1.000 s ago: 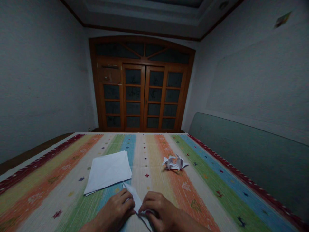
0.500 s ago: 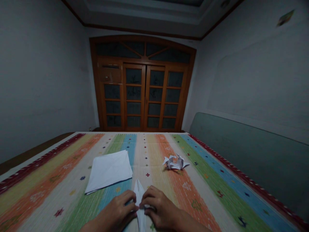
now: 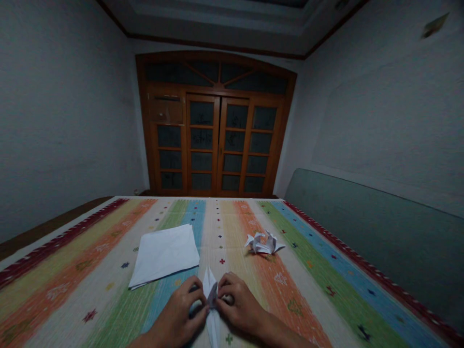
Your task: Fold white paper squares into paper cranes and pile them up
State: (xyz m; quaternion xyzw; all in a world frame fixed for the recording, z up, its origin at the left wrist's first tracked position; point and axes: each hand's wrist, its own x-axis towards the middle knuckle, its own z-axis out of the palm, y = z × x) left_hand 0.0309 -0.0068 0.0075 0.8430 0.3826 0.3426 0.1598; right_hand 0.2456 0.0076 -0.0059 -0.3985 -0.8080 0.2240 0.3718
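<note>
Pinching a narrow folded paper (image 3: 210, 287) between both hands, we hold it low over the near part of the striped cloth (image 3: 90, 270). Its long axis runs near to far, in line with the stripes. The pointed tip faces away from us, toward the wooden door (image 3: 215, 140), and the other end trails back between our wrists.

Our left hand (image 3: 179, 314) is clamped on its left edge and our right hand (image 3: 241, 307) on its right edge, at about mid-length. The tip stands clear beyond the fingers.

White sheets (image 3: 165, 253) lie near, beyond our left hand. Small folded figures (image 3: 264, 244) lie apart, beyond our right hand.
</note>
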